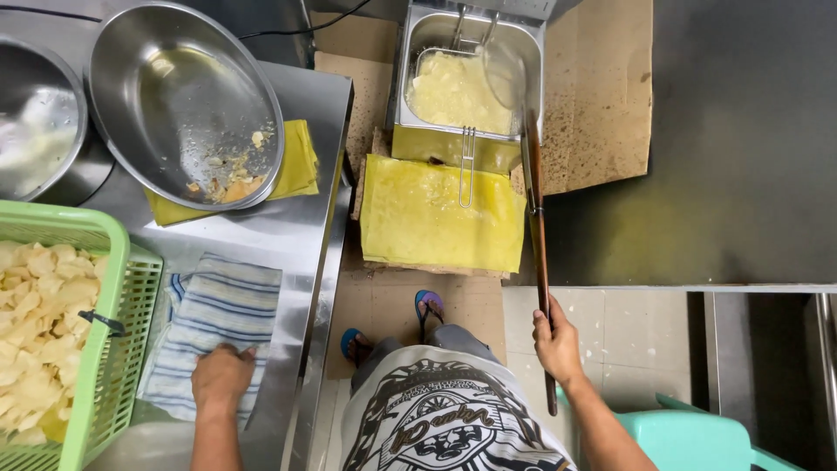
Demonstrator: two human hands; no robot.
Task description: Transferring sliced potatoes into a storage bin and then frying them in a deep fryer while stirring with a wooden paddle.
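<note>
The right hand [556, 345] is at the lower right of the frame, and its fingers are clamped around the long wooden handle [538, 235] of a skimmer. The handle runs up the frame to the round mesh head [504, 74], which is over the fryer [466, 83] at the top centre. The fryer is full of pale chips in oil, with a wire basket [466, 166] inside it. In front of the fryer lies a yellow oil-soaked sheet [436, 214] on cardboard.

The left hand [221, 377] is at the lower left, resting palm down on a striped blue and white cloth [218, 314] on the steel tabletop [296, 235]; its fingers are curled together on the cloth. Just to the left of the cloth stands a green plastic basket [118, 331] filled with fried chips. In the upper left a large steel bowl [183, 100] with a few crumbs sits on a yellow cloth [296, 166], and a second steel bowl [35, 118] is beside it.
</note>
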